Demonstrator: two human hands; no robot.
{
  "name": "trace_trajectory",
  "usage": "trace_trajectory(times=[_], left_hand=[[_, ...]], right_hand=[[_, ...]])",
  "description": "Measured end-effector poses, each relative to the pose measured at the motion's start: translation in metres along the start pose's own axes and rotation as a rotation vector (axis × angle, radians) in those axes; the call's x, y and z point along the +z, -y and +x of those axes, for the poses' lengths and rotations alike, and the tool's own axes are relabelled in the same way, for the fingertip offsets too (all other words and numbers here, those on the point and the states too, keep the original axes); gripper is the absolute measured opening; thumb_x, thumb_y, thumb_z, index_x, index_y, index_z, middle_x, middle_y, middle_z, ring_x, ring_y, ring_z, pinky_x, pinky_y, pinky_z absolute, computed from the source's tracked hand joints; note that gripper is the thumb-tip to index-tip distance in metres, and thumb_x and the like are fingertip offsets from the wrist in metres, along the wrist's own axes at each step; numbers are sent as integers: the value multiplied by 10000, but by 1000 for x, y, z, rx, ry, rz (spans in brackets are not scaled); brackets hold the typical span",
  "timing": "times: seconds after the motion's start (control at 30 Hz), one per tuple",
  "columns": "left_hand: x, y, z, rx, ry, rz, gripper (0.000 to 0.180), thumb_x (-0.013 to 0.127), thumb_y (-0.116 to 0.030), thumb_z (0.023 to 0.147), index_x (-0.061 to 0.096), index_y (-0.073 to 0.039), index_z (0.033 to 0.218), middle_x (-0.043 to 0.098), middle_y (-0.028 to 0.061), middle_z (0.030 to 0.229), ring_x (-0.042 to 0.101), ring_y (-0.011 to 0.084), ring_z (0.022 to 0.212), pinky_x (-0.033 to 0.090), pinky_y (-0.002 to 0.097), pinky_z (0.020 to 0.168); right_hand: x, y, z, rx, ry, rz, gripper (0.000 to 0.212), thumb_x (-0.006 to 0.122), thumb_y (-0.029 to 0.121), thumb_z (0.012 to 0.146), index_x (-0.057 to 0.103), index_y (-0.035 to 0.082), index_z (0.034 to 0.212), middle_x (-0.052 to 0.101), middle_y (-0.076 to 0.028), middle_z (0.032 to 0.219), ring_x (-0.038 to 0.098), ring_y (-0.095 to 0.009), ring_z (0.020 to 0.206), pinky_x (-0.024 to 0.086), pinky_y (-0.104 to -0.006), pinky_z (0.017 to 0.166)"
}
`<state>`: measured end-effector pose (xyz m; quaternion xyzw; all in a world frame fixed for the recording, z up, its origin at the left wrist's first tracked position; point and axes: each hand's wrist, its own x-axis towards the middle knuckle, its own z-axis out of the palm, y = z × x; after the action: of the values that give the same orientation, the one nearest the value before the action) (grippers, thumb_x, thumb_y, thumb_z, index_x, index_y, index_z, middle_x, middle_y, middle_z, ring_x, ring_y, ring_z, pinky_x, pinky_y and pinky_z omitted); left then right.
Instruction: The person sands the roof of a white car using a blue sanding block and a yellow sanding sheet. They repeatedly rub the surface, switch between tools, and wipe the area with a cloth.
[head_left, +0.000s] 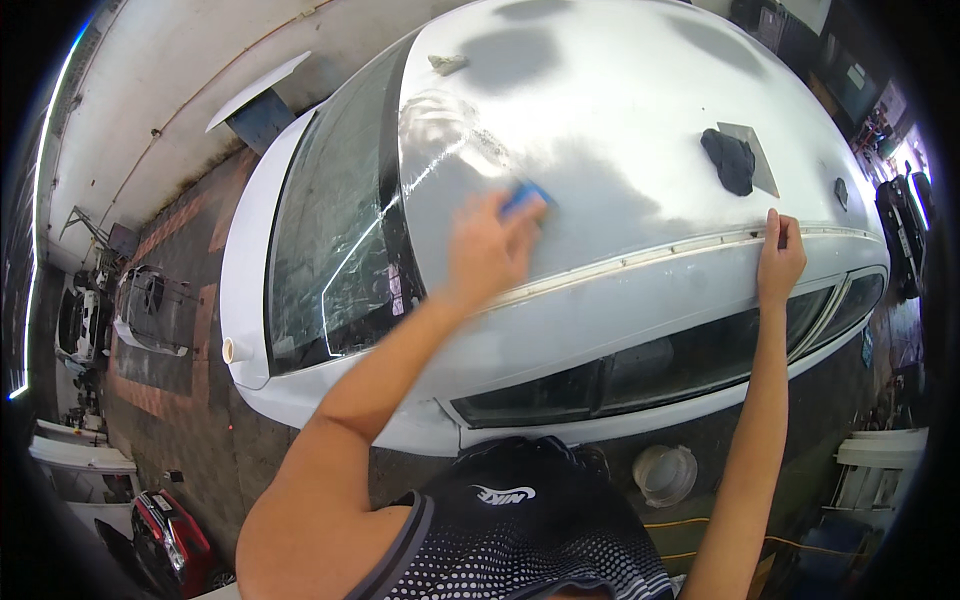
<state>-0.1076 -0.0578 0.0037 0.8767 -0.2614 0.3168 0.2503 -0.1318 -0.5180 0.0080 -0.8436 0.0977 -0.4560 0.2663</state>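
My left hand [488,248] is closed around a small blue sanding block [532,195], pressed to the roof near the windshield; both are a little blurred by motion. Under and around it the white car roof [640,130] shows dull grey patches and wet, smeared marks. At the roof's side edge, by the pale roof channel [650,256], my right hand [781,265] has its fingers curled together. Whatever lies between those fingers cannot be made out. Beyond that hand, a dark crumpled cloth [728,162] partly covers a flat grey sheet [755,160].
A crumpled greyish piece [447,64] lies near the windshield [335,220], and a small dark piece [841,193] sits toward the roof's far right. On the floor beside the car stands a pale bucket [665,474], with a yellow cord [800,543] nearby. A white cup [230,350] rests on the hood.
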Motion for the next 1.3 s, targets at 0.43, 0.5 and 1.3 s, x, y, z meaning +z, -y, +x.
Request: trace_trajectory(times=[0.43, 0.5, 1.3], left_hand=[[-15, 0, -23, 21, -24, 20, 338, 769, -208, 909, 798, -182, 1244, 693, 181, 1151, 648, 379, 1033, 518, 473, 932], [-19, 18, -28, 84, -49, 15, 344, 770, -193, 901, 798, -179, 1243, 698, 178, 1142, 649, 381, 1017, 520, 473, 929], [-111, 27, -165, -1062, -604, -1123, 415, 667, -241, 1070, 590, -40, 1425, 713, 132, 1221, 714, 232, 1071, 596, 379, 905]], right_hand=[[6, 8, 2, -5, -23, 71, 305, 697, 299, 1062, 698, 7, 973, 648, -85, 770, 594, -170, 704, 503, -337, 709], [1, 5, 0, -8, -21, 42, 303, 700, 300, 1060, 700, 11, 971, 645, -87, 767, 587, -168, 698, 502, -338, 707], [22, 117, -39, 82, -38, 305, 308, 732, 347, 1034, 735, 39, 1028, 730, -85, 982, 657, -191, 868, 526, -360, 811]])
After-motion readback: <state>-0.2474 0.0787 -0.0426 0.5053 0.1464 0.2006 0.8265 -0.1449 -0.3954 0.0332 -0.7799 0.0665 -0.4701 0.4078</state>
